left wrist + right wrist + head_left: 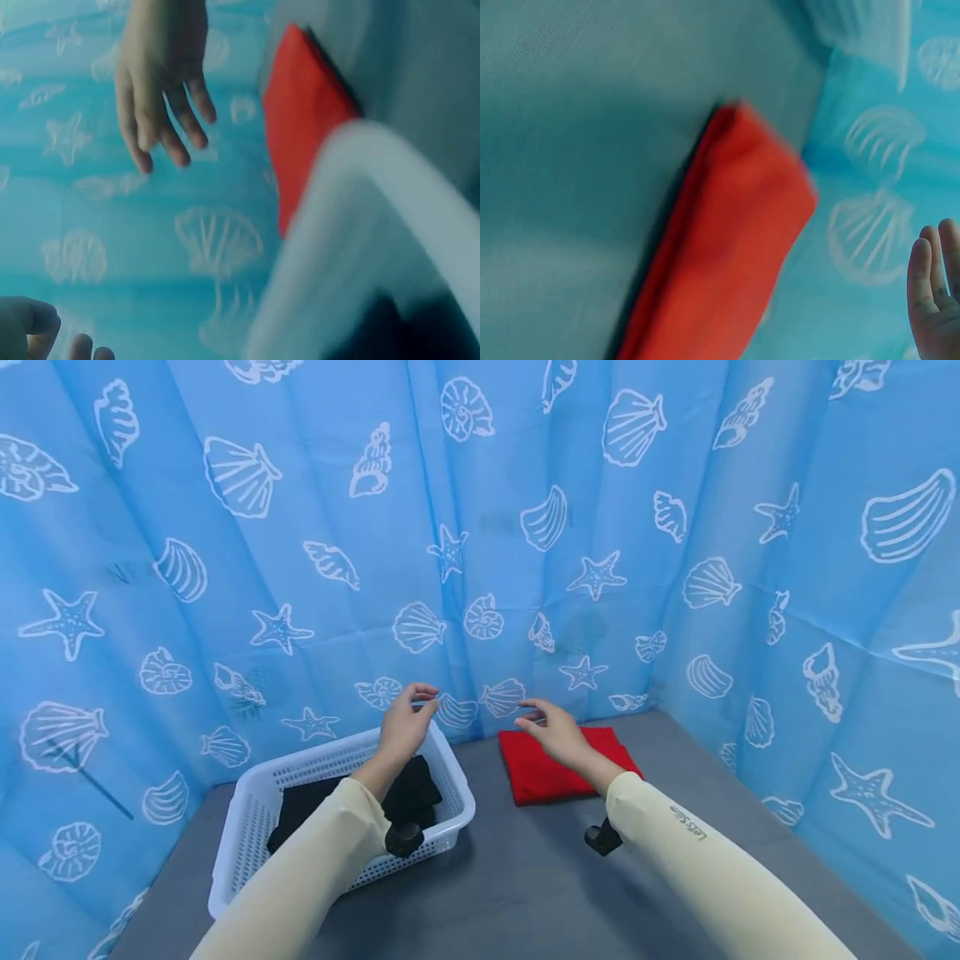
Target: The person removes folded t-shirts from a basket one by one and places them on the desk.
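Observation:
My left hand (406, 724) hangs over the right part of a white plastic basket (450, 768), its fingers loosely bent and nothing between them. Inside the basket lies dark folded cloth (416, 789). To the right, my right hand (557, 735) hovers above a folded red cloth (536, 772) that lies flat on the grey surface. It holds nothing, and in the left wrist view its fingers (176, 146) look spread and relaxed. The right wrist view shows the red cloth's folded layers along one edge. Both hands are apart from the things below them.
A grey covered tabletop (517, 885) carries the basket and the red cloth. Blue curtains (480, 568) printed with white shells and starfish stand behind it and along the right side. Black wrist cameras (405, 839) hang under both forearms.

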Tool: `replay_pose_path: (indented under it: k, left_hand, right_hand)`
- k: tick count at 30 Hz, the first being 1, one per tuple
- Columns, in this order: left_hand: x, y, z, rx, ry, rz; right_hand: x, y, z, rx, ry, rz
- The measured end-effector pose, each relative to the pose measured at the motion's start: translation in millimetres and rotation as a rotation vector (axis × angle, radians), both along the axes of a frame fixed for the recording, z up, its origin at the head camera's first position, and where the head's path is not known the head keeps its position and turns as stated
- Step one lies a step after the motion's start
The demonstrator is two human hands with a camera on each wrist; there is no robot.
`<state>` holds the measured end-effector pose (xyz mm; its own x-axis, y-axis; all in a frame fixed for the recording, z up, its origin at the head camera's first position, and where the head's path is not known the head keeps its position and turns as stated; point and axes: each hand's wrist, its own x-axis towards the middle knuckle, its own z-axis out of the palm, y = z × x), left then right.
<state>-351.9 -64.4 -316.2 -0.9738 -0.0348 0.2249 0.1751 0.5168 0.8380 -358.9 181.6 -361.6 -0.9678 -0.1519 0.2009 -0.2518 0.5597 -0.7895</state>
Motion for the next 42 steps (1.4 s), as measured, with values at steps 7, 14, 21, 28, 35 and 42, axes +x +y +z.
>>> replay_pose_path:
  k: [7,14,21,28,35,42]
  left_hand:
    - [16.8,-90.5,-12.4,0.006,-0.076,0.131]
    - [35.8,-156.8,-28.3,0.047,-0.196,0.243]
    - [43.6,-196.7,-51.0,0.027,-0.27,0.255]
    - [42.6,-213.0,-81.3,0.006,-0.363,0.219]
    - [43.1,-208.1,-100.8,-0.004,-0.4,0.195]
    - [41.5,-211.9,-116.1,-0.104,-0.391,0.206]
  right_hand:
    - [11.1,-64,5.9,-0.096,-0.049,0.102]
    - [19.7,-112,0.8,-0.147,-0.117,0.214]
    - [18.5,-147,-9.7,-0.128,-0.237,0.254]
    - [14.2,-172,-25.4,-0.063,-0.286,0.202]
    - [8.3,-181,-46.8,-0.016,-0.295,0.145]
    - [-3.4,-190,-63.7,-0.008,-0.365,0.152]
